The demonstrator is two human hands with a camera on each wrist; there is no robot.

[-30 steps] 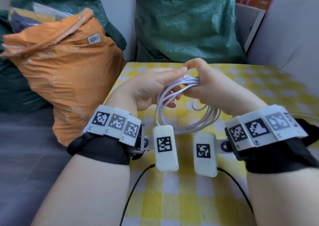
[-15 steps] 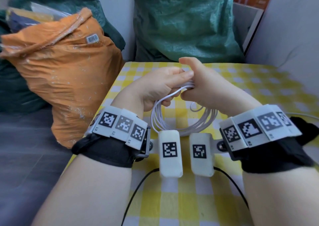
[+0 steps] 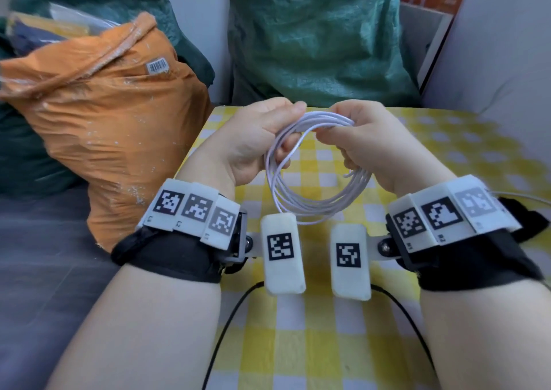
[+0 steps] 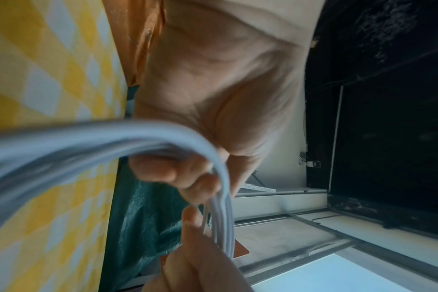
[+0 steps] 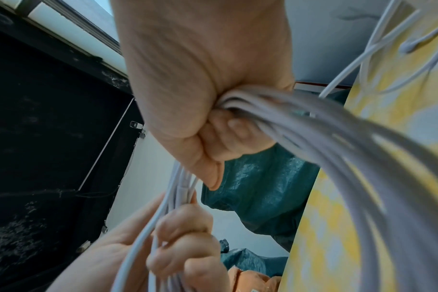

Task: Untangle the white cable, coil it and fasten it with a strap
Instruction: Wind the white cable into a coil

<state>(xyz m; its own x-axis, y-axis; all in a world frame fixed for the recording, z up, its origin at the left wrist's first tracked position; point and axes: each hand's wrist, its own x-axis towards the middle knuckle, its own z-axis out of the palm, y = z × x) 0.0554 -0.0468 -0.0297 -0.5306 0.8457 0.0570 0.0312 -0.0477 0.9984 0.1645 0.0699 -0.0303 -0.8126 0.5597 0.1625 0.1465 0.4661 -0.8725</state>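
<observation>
Presently, listed from the near edge of the frame outward.

1. Forearms, lower left and lower right of the head view, each with a black wristband and white marker blocks. Not task items.

2. Counter (image 3: 298, 345), covered in yellow and white check, filling the lower centre and running up to mid-frame.

3. White cable (image 3: 316, 198), centre of the head view, held up above the counter. Status: wound into a round coil of several turns that lie close together; no knot or snarl shows in it. One short loose end pokes out beside the right palm. Untangling and coiling judged done or nearly so.

4. Left hand (image 3: 253, 142), centre left, fingers curled round the top of the coil; the left wrist view shows the turns bunched under the fingertips.

5. Right hand (image 3: 372, 142), centre right, closed on the same bundle just beside the left, thumb pressed over the strands. Both hands together at the top of the coil, both occupied.

6. Strap: not seen in any view. Fastening judged outstanding; one hand would have to let go to fetch it, and the turns could spring apart then.

7. Orange sack (image 3: 104, 121), left of the counter.

8. Green sack (image 3: 313, 37), upper centre, behind the counter.
</observation>
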